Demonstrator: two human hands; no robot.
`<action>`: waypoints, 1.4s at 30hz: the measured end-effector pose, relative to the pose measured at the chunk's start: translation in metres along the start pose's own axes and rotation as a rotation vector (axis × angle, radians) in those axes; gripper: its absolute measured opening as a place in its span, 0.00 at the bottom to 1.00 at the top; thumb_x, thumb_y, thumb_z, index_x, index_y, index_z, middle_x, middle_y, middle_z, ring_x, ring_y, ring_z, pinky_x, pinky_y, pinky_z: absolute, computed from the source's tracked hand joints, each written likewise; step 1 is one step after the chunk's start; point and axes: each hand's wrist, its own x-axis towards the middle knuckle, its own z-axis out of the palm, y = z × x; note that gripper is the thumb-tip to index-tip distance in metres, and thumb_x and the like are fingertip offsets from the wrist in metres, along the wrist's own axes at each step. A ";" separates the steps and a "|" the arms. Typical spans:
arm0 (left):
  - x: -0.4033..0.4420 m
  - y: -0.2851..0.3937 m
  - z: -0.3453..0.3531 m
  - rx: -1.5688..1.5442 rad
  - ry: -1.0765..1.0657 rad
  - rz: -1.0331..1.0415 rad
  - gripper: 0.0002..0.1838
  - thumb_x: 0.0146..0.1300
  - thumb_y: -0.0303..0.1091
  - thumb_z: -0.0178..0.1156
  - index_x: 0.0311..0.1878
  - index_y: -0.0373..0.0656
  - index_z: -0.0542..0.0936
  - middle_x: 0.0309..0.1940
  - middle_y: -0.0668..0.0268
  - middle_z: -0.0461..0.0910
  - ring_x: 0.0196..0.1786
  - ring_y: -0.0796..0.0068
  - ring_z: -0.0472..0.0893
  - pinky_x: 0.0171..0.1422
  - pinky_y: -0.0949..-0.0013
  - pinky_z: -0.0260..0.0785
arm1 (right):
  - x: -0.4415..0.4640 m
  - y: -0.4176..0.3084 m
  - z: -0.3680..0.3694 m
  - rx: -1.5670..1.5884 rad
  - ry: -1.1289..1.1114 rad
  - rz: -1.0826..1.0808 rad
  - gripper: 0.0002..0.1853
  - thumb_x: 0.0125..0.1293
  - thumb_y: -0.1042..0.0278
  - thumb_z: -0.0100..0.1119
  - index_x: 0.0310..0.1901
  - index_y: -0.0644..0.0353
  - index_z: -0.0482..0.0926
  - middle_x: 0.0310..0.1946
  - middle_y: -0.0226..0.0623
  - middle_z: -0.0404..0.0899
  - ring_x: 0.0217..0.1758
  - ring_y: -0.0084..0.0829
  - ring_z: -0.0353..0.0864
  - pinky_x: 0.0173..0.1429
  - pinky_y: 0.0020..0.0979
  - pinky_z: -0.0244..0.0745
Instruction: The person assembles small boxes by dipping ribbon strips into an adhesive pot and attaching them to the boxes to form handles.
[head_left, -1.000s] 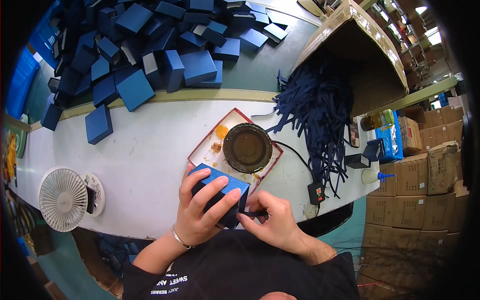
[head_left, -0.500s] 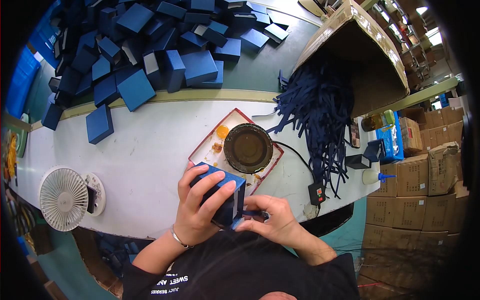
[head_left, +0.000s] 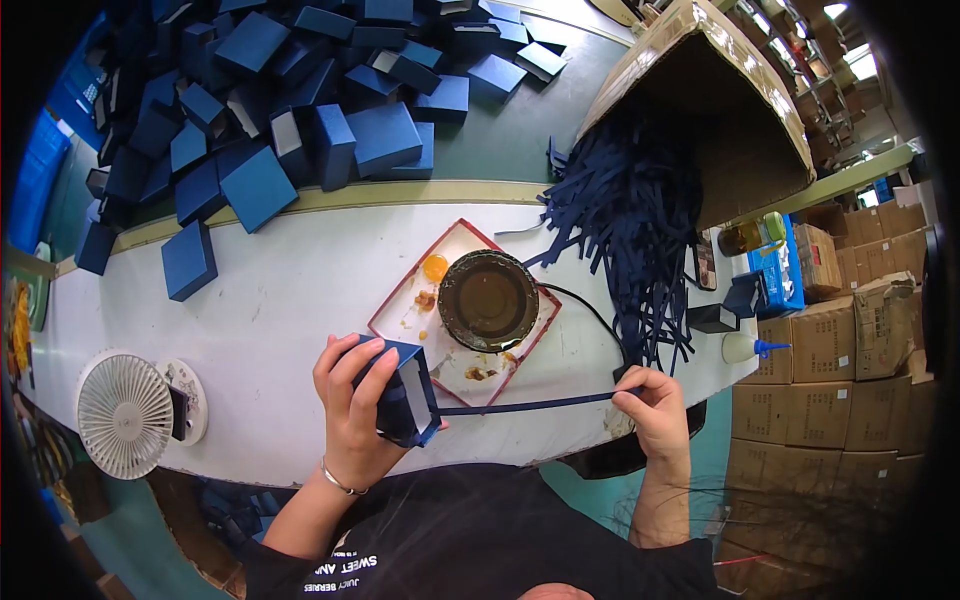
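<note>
My left hand [head_left: 352, 410] is wrapped round a blue box [head_left: 408, 392] whose pale inside shows on its right side. A dark blue ribbon [head_left: 530, 406] runs nearly straight from the box to my right hand [head_left: 655, 405], which pinches its far end between thumb and fingers. Just beyond the box, a round pot of brownish liquid [head_left: 488, 300] stands on a red-edged, stained white tray [head_left: 462, 232]. Many more dark blue ribbons [head_left: 630, 220] spill from a cardboard box [head_left: 755, 140] at the upper right.
Several blue boxes [head_left: 258, 188] are heaped at the upper left. A white fan [head_left: 126, 414] stands on the left of the white table [head_left: 260, 330]. A cable runs from the pot. A glue bottle [head_left: 740, 348] is by the right edge, with stacked cartons [head_left: 820, 415] beyond.
My right hand has moved right, away from the box, drawing the ribbon out to its length. My left hand has shifted left with the box, which is turned so its pale inside shows.
</note>
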 end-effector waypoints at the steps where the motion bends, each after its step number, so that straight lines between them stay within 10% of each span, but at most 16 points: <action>1: -0.003 0.000 0.001 0.005 -0.010 0.002 0.51 0.42 0.50 0.85 0.70 0.50 0.71 0.66 0.59 0.70 0.69 0.45 0.68 0.77 0.36 0.58 | 0.000 0.011 -0.001 0.096 0.026 -0.009 0.05 0.63 0.79 0.72 0.39 0.63 0.84 0.34 0.32 0.80 0.38 0.26 0.78 0.49 0.30 0.73; 12: -0.036 0.006 0.015 -0.038 -0.091 -0.070 0.51 0.43 0.49 0.85 0.71 0.49 0.70 0.67 0.58 0.68 0.70 0.43 0.67 0.78 0.34 0.57 | 0.030 0.020 0.060 0.933 0.083 0.020 0.08 0.79 0.63 0.60 0.46 0.58 0.82 0.42 0.33 0.82 0.45 0.31 0.79 0.63 0.43 0.78; 15: -0.038 0.005 0.015 -0.034 -0.100 -0.079 0.51 0.44 0.49 0.85 0.71 0.48 0.70 0.67 0.59 0.69 0.70 0.43 0.67 0.78 0.33 0.57 | 0.032 0.021 0.056 1.048 -0.049 0.128 0.08 0.79 0.65 0.59 0.47 0.60 0.81 0.41 0.32 0.82 0.38 0.25 0.78 0.47 0.32 0.79; 21: -0.033 0.003 0.017 -0.039 -0.103 -0.062 0.50 0.44 0.49 0.85 0.71 0.49 0.70 0.67 0.59 0.69 0.70 0.43 0.67 0.78 0.33 0.57 | 0.042 0.028 0.054 0.374 -0.136 0.205 0.07 0.77 0.69 0.61 0.43 0.64 0.83 0.26 0.28 0.78 0.22 0.13 0.62 0.26 0.20 0.52; 42: -0.024 0.000 0.025 -0.015 -0.198 -0.012 0.56 0.42 0.52 0.86 0.73 0.48 0.66 0.67 0.57 0.67 0.72 0.44 0.65 0.80 0.33 0.53 | 0.082 0.039 0.072 0.129 -0.165 0.231 0.10 0.75 0.65 0.64 0.35 0.59 0.81 0.19 0.20 0.70 0.20 0.12 0.59 0.26 0.21 0.51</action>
